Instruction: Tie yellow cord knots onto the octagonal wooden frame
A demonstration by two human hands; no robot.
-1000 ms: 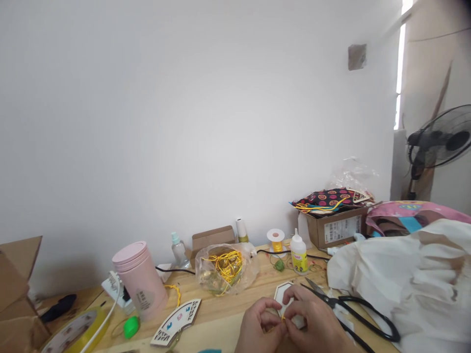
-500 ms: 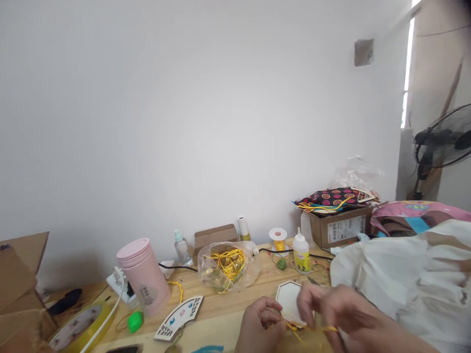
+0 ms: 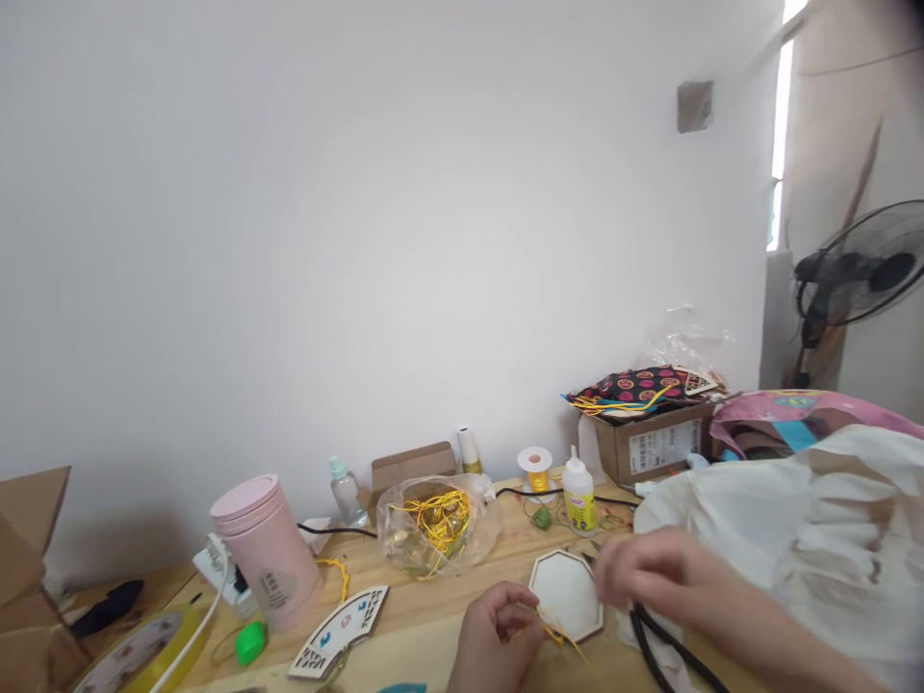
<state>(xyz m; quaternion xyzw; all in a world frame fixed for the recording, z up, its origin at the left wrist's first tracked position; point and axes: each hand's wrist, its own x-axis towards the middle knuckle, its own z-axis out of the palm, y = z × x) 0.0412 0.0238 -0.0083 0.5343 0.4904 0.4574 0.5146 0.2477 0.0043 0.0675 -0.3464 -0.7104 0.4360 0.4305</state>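
My left hand (image 3: 498, 635) is closed, with thumb and fingers pinching thin yellow cord (image 3: 555, 632). A loose end of the cord trails down to the right. Beside these fingers lies a hexagonal white panel with a wooden rim (image 3: 567, 592), its near left edge partly behind the cord. My right hand (image 3: 646, 573), slightly blurred, is closed over the middle of what look like black-handled scissors (image 3: 660, 643). The handles spread out below the hand and a dark tip shows past the fingertips; the part between is hidden.
Behind the hands stand a glue bottle (image 3: 579, 496), a yellow thread spool (image 3: 536, 472) and a clear bag of yellow cord (image 3: 440, 529). To the left are a fan-shaped ornament (image 3: 339, 630), a pink canister (image 3: 267, 553) and a tape roll (image 3: 137, 650). White cloth (image 3: 780, 520) covers the right side.
My right hand has let go of the yellow cord and moved away from my left hand, onto the black-handled scissors. The left hand keeps the cord. The view has shifted slightly right.
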